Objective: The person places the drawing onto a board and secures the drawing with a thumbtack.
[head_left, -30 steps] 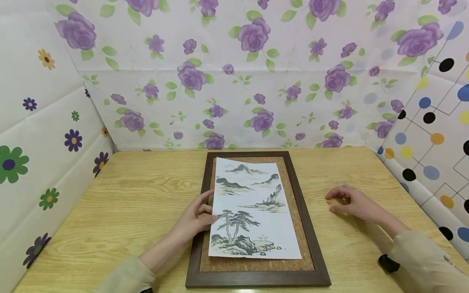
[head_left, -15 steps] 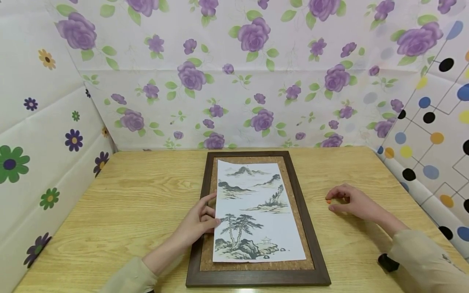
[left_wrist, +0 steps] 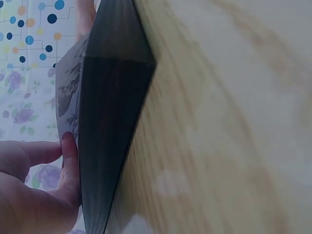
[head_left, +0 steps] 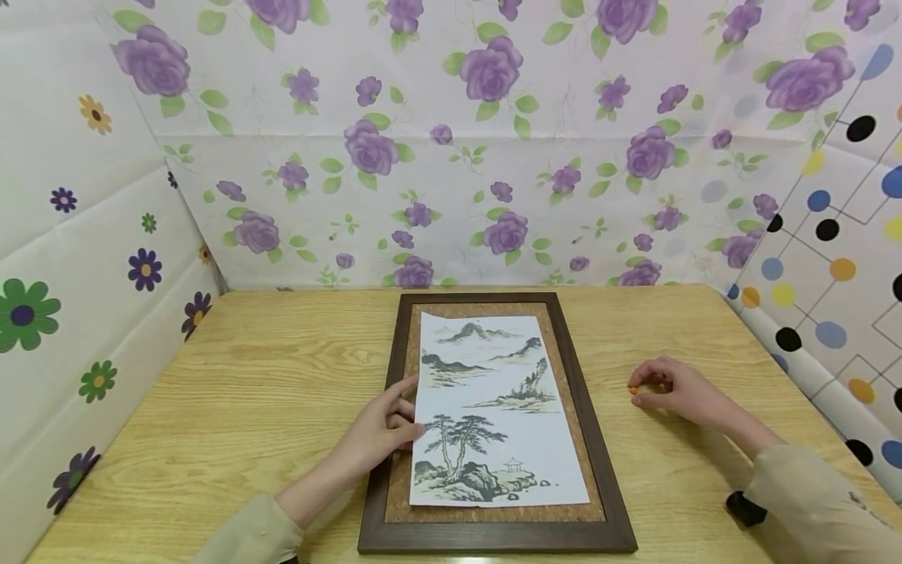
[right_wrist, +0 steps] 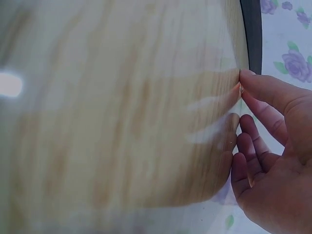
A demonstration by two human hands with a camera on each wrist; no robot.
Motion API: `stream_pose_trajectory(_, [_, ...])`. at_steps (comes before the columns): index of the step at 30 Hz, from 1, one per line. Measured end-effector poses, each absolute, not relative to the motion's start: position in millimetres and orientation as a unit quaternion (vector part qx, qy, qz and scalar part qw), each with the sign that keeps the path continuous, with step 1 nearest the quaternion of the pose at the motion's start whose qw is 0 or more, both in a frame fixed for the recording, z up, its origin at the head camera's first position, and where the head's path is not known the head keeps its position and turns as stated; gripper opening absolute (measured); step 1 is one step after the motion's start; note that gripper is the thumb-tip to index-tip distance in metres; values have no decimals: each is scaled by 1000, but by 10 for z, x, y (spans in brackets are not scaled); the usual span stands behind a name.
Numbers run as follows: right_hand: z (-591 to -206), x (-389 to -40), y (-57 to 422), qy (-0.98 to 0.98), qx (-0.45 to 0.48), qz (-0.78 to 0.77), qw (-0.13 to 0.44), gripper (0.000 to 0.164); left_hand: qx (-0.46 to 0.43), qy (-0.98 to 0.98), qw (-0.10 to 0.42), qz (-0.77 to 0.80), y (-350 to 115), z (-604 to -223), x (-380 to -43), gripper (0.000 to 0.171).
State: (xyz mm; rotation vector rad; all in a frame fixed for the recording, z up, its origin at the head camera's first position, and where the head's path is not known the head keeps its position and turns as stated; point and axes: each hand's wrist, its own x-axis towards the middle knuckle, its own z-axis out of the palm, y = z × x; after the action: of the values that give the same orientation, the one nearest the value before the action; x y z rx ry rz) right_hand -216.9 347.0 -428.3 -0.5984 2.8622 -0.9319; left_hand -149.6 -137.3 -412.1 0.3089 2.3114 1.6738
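Note:
A white sheet (head_left: 535, 439) printed with an ink landscape of pines and mountains lies over a cork board (head_left: 507, 513) in a dark wooden frame (head_left: 496, 536). My left hand (head_left: 380, 427) pinches the sheet's left edge, thumb on top and other fingers partly hidden beneath. In the left wrist view the thumb and fingertips meet at the sheet's edge beside the frame's side. Right of the frame, my right hand (head_left: 672, 388) is low at the table, thumb and index finger pinching a small orange object (head_left: 633, 389). Its shape is mostly hidden by the fingertips.
The light wooden table (head_left: 282, 352) extends on both sides of the frame. Floral cloth (head_left: 451, 196) hangs behind it, with a dotted cloth (head_left: 831, 313) along the right side. A black device (head_left: 745, 509) shows under the right sleeve.
My left hand has shifted the sheet slightly right and toward me over the cork, mostly in the first half second. The right hand stays in place with the orange object.

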Motion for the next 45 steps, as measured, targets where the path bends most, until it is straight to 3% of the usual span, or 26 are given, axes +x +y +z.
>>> stream_pose_trajectory(45, [-4285, -2201, 3434, 937, -181, -298, 23, 3, 104, 830, 147, 528, -1400, -4017, -1546, 72])
